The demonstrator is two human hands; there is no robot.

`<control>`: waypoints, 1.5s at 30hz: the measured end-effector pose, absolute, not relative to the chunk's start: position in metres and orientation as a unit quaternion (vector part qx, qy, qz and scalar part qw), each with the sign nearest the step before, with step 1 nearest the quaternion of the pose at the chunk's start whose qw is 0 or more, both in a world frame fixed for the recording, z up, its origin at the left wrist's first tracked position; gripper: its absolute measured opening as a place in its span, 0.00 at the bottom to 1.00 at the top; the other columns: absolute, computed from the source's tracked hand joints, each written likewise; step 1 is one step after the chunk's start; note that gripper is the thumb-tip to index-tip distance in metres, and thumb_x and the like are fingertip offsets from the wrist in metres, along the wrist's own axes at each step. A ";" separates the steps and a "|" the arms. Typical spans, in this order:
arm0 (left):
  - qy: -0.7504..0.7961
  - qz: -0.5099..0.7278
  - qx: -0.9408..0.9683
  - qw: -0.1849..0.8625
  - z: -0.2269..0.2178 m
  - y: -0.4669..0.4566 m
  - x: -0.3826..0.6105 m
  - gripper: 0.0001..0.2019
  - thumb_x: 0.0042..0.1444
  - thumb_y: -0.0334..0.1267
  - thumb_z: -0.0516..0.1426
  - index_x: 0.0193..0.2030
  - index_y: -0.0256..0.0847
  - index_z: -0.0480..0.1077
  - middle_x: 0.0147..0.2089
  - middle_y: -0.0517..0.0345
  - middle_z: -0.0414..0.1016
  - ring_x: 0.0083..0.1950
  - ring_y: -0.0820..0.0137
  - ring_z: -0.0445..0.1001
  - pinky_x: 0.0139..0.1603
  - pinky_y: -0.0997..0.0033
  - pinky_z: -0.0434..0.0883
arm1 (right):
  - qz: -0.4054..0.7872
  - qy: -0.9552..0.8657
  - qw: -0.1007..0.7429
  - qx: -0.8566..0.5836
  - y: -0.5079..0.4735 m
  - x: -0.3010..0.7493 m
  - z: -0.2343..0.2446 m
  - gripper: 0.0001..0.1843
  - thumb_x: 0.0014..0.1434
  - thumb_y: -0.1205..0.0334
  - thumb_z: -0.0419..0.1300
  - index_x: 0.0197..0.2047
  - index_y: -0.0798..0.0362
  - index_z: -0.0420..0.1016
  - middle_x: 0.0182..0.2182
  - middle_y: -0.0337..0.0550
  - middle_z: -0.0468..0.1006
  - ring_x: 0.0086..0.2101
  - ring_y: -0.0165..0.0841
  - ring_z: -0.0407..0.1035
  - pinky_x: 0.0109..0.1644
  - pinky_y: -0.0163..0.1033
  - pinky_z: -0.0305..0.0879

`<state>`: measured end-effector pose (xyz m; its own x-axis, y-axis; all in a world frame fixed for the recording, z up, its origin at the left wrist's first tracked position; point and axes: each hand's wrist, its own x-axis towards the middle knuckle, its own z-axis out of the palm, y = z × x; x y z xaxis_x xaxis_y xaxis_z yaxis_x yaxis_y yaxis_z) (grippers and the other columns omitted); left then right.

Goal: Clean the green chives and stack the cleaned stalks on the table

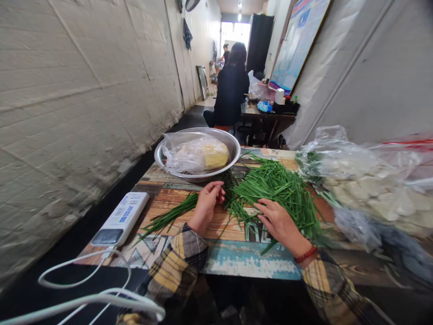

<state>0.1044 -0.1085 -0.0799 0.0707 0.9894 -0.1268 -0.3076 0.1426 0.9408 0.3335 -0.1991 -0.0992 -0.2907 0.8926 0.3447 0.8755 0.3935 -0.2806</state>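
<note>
A loose heap of cut garlic chives (277,185) lies across the middle of the wooden-patterned table (216,225). My right hand (277,221) rests at the heap's near edge, palm down, its fingers stretched and slightly apart over the stalks. To the left, my left hand (209,201) is closed, thumb against curled fingers; whatever they pinch is too small or hidden to make out. A smaller, aligned bunch of chives (172,214) lies on the table just left of that hand, its right end partly behind the hand.
A metal bowl (233,160) holding a plastic-bagged yellowish item stands behind my hands. A white power bank (122,219) with a cable (84,284) lies left. Plastic bags of pale pieces (372,194) crowd the right side. Beyond, a person (232,90) sits at another table.
</note>
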 end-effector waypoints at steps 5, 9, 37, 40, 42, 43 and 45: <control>0.412 0.409 0.505 0.638 -0.081 -0.116 0.111 0.14 0.49 0.43 0.60 0.40 0.36 0.73 0.34 0.52 0.76 0.28 0.74 0.72 0.27 0.76 0.65 | -0.032 -0.777 0.207 -0.593 -0.190 0.348 -0.103 0.18 0.63 0.62 0.50 0.55 0.50 0.69 0.52 0.48 0.71 0.48 0.42 0.65 0.49 0.50 0.65; 0.402 0.383 0.540 0.632 -0.082 -0.116 0.113 0.13 0.50 0.43 0.58 0.39 0.36 0.74 0.38 0.49 0.77 0.32 0.72 0.74 0.31 0.74 0.66 | -0.065 -0.754 0.189 -0.626 -0.190 0.348 -0.106 0.18 0.63 0.60 0.51 0.54 0.50 0.69 0.53 0.48 0.71 0.48 0.43 0.65 0.48 0.50 0.64; 0.339 0.283 0.638 0.631 -0.080 -0.125 0.116 0.13 0.54 0.42 0.56 0.40 0.36 0.75 0.38 0.49 0.77 0.36 0.70 0.72 0.34 0.73 0.67 | 0.025 -0.778 0.285 -0.560 -0.219 0.343 -0.076 0.15 0.65 0.64 0.48 0.49 0.53 0.72 0.43 0.47 0.77 0.44 0.37 0.69 0.49 0.44 0.65; 0.352 0.294 0.620 0.636 -0.078 -0.123 0.114 0.13 0.54 0.43 0.56 0.39 0.35 0.74 0.34 0.50 0.76 0.30 0.73 0.71 0.28 0.76 0.65 | -0.024 -0.752 0.274 -0.599 -0.209 0.356 -0.070 0.14 0.64 0.64 0.49 0.48 0.53 0.73 0.42 0.47 0.76 0.43 0.38 0.68 0.47 0.44 0.64; 0.373 0.327 0.603 0.625 -0.074 -0.121 0.112 0.13 0.54 0.43 0.56 0.38 0.35 0.73 0.32 0.52 0.75 0.28 0.74 0.69 0.25 0.77 0.63 | -0.051 -0.751 0.243 -0.612 -0.199 0.358 -0.067 0.13 0.63 0.64 0.50 0.47 0.53 0.74 0.41 0.47 0.76 0.42 0.38 0.67 0.46 0.44 0.63; 0.383 0.345 0.593 0.619 -0.073 -0.120 0.111 0.13 0.54 0.44 0.56 0.38 0.35 0.73 0.32 0.52 0.75 0.27 0.75 0.69 0.24 0.78 0.62 | -0.064 -0.752 0.224 -0.617 -0.194 0.357 -0.067 0.13 0.63 0.64 0.52 0.46 0.53 0.74 0.40 0.47 0.76 0.41 0.39 0.67 0.46 0.44 0.62; 0.397 0.376 0.572 0.611 -0.071 -0.118 0.109 0.14 0.54 0.44 0.56 0.39 0.35 0.72 0.31 0.53 0.74 0.27 0.75 0.69 0.23 0.78 0.61 | -0.090 -0.750 0.189 -0.628 -0.185 0.353 -0.068 0.11 0.60 0.64 0.55 0.44 0.52 0.75 0.39 0.47 0.75 0.40 0.40 0.65 0.44 0.44 0.61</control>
<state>0.1089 -0.1182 -0.0711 0.4015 0.9141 -0.0558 -0.0046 0.0630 0.9980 0.3529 -0.1846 -0.0676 -0.1412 0.9074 0.3958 0.9752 0.1963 -0.1020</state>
